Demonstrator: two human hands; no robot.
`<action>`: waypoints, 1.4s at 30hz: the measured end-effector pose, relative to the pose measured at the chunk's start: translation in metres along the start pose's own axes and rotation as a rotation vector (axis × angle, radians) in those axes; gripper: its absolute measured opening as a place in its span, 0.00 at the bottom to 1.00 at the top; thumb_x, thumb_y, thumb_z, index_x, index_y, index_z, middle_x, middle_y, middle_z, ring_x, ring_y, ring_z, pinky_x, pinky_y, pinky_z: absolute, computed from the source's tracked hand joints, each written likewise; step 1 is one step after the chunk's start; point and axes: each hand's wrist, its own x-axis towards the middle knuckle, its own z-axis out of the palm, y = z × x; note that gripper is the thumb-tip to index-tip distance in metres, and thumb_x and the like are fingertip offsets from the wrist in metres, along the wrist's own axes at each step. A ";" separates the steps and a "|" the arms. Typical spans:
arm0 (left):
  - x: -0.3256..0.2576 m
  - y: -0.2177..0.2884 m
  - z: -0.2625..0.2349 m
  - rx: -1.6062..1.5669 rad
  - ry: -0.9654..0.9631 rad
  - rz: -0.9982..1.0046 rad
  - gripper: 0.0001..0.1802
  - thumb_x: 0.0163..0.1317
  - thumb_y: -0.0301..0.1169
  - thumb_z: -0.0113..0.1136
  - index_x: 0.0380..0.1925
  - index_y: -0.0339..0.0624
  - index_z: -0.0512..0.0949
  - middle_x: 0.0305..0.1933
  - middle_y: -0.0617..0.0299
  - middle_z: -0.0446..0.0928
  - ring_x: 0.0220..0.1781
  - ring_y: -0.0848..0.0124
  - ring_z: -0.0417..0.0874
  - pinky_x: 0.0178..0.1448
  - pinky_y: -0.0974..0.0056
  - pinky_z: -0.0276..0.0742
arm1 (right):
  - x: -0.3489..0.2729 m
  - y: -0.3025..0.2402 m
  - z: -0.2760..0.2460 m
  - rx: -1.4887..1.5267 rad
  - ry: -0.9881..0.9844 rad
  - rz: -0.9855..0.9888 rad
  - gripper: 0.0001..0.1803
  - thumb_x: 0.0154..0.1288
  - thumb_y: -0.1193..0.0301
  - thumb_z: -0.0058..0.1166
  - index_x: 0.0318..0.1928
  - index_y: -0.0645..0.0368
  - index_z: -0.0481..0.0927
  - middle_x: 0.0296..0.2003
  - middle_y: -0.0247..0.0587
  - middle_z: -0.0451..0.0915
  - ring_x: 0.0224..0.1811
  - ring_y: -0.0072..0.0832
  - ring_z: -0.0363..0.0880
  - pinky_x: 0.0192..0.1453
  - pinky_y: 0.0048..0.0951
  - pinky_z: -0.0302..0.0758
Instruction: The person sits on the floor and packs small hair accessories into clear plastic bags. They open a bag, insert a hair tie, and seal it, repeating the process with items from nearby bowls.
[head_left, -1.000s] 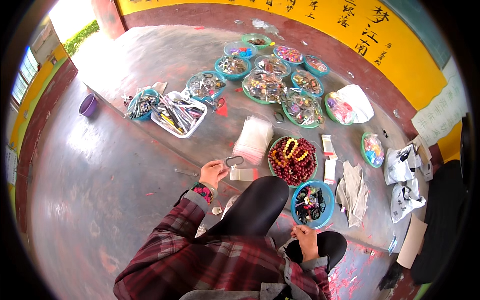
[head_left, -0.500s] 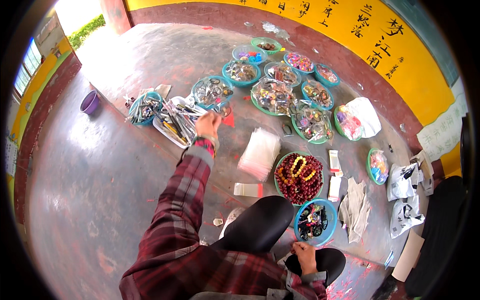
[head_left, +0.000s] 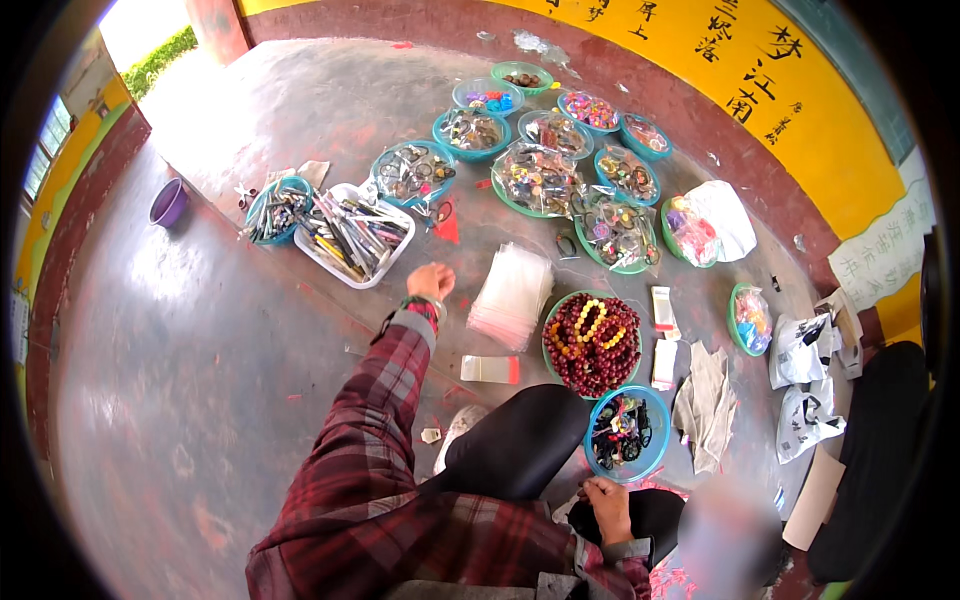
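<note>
My left hand (head_left: 431, 281) hovers over the floor at the end of my plaid sleeve, just in front of a white tray (head_left: 325, 268) of pens and sticks. Its fingers are curled; what it holds, if anything, is hidden. A stack of clear plastic bags (head_left: 512, 295) lies to its right. My right hand (head_left: 606, 506) rests on my dark trouser leg with nothing seen in it, just below a blue bowl (head_left: 657, 455) of dark trinkets. A teal bowl (head_left: 549, 350) of dark red beads sits beyond my knee.
Several teal bowls of trinkets (head_left: 470, 130) fan out across the floor ahead. A small clear packet with a red end (head_left: 490, 369) lies near my knee. A purple bowl (head_left: 168, 203) stands far left. Cloth (head_left: 705, 400) and white bags (head_left: 800, 350) lie right, below a yellow wall.
My left hand reached from near my knee out to the white tray, then drew back a little toward me. My right hand has stayed on my leg.
</note>
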 end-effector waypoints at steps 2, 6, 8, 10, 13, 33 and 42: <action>-0.025 -0.016 -0.021 0.103 -0.034 -0.045 0.14 0.64 0.33 0.46 0.42 0.33 0.71 0.39 0.49 0.77 0.36 0.61 0.80 0.36 0.63 0.80 | 0.001 0.001 -0.001 -0.001 -0.005 -0.037 0.09 0.60 0.73 0.51 0.33 0.68 0.79 0.24 0.38 0.79 0.26 0.21 0.76 0.33 0.22 0.72; -0.076 -0.034 -0.051 0.230 0.031 -0.092 0.14 0.65 0.34 0.45 0.43 0.33 0.70 0.41 0.49 0.77 0.37 0.61 0.80 0.38 0.64 0.79 | -0.005 -0.002 -0.001 0.043 -0.025 -0.095 0.08 0.60 0.74 0.51 0.32 0.68 0.79 0.23 0.37 0.79 0.26 0.21 0.76 0.33 0.22 0.72; -0.101 -0.029 -0.054 0.276 0.033 -0.133 0.15 0.65 0.34 0.45 0.43 0.33 0.70 0.41 0.50 0.77 0.38 0.61 0.80 0.39 0.64 0.78 | -0.003 0.004 -0.001 0.054 -0.035 -0.115 0.08 0.61 0.74 0.52 0.31 0.68 0.79 0.23 0.37 0.78 0.26 0.21 0.76 0.33 0.22 0.72; -0.121 -0.030 -0.064 0.308 0.004 -0.131 0.15 0.65 0.35 0.45 0.43 0.34 0.70 0.41 0.51 0.78 0.39 0.60 0.80 0.40 0.64 0.77 | -0.004 0.004 0.004 -0.033 -0.011 -0.183 0.09 0.60 0.74 0.52 0.27 0.68 0.79 0.21 0.37 0.78 0.24 0.21 0.75 0.31 0.22 0.72; -0.141 -0.017 -0.075 0.315 -0.083 -0.044 0.15 0.65 0.36 0.46 0.42 0.35 0.70 0.41 0.51 0.78 0.41 0.60 0.80 0.40 0.63 0.76 | -0.011 0.001 0.007 -0.306 0.005 -0.222 0.10 0.58 0.73 0.52 0.24 0.68 0.78 0.18 0.38 0.77 0.23 0.20 0.76 0.29 0.23 0.71; -0.295 0.065 -0.032 0.261 -0.389 0.322 0.15 0.64 0.40 0.50 0.26 0.40 0.71 0.32 0.52 0.79 0.34 0.64 0.80 0.40 0.63 0.75 | -0.074 -0.131 -0.001 -0.716 0.160 -0.949 0.09 0.59 0.68 0.49 0.29 0.60 0.78 0.27 0.48 0.77 0.30 0.46 0.76 0.34 0.41 0.72; -0.338 0.087 -0.068 0.256 -0.198 0.503 0.11 0.65 0.33 0.50 0.27 0.36 0.74 0.32 0.54 0.79 0.35 0.70 0.80 0.42 0.67 0.74 | -0.035 -0.133 0.066 -0.733 -0.132 -1.109 0.07 0.56 0.69 0.49 0.28 0.58 0.78 0.29 0.42 0.76 0.36 0.41 0.75 0.41 0.38 0.72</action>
